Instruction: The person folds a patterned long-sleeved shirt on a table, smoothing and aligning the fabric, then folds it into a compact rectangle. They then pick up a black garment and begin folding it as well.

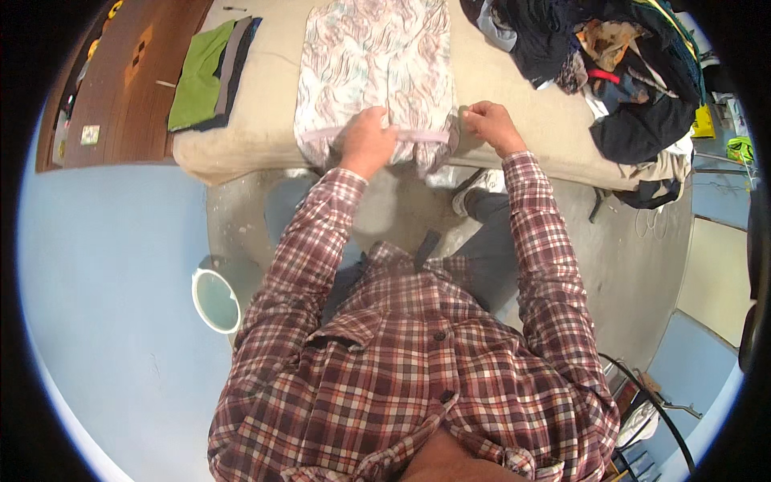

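A white garment (373, 66) with a wavy pink-brown and teal pattern lies flat on a bed or low platform with a beige cover (265, 102). Across its near end runs a pink band (415, 134), and the cloth beyond it hangs over the front edge. My left hand (366, 141) touches the garment near this band, close to its middle line; blur hides whether the fingers grip the cloth. Just off the garment's right edge is my right hand (495, 125), fingertips drawn together with nothing visible between them.
Folded clothes, a green one (202, 78) on top, lie at the left. A heap of mostly dark clothes (632, 90) covers the right end. Beyond the folded stack stands brown wooden furniture (129, 84). A white-rimmed bucket (217, 301) is on the floor by the blue wall (120, 241).
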{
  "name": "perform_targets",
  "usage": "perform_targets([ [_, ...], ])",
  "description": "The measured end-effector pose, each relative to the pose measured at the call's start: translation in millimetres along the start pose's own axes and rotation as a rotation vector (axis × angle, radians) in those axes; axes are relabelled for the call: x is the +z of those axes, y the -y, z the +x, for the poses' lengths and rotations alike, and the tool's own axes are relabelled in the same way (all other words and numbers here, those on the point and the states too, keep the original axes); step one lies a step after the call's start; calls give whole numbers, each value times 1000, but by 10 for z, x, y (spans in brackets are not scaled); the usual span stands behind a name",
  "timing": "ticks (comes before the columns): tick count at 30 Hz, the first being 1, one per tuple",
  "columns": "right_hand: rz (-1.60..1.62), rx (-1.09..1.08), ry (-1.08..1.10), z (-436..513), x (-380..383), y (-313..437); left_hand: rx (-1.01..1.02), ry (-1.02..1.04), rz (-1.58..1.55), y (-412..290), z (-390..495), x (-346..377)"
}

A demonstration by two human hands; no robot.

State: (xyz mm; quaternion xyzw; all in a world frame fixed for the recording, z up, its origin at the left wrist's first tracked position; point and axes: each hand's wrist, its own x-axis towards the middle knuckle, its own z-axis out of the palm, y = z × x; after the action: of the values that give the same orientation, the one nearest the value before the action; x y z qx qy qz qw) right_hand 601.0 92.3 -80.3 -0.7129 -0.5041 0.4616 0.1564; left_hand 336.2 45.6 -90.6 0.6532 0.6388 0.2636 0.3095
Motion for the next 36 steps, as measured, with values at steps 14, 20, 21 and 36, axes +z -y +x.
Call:
perform_targets([
  [14, 313, 55, -116, -162, -107, 103, -352, 205, -565, 406, 395, 1195],
  [20, 240, 120, -9, 23, 192, 177, -354, 45, -513, 153, 500, 1297],
  [21, 168, 112, -23, 54, 219, 168, -359, 29, -523, 135, 481, 1311],
  [36, 542, 198, 16, -2, 171, 210, -548, 127, -889, -77, 235, 772],
])
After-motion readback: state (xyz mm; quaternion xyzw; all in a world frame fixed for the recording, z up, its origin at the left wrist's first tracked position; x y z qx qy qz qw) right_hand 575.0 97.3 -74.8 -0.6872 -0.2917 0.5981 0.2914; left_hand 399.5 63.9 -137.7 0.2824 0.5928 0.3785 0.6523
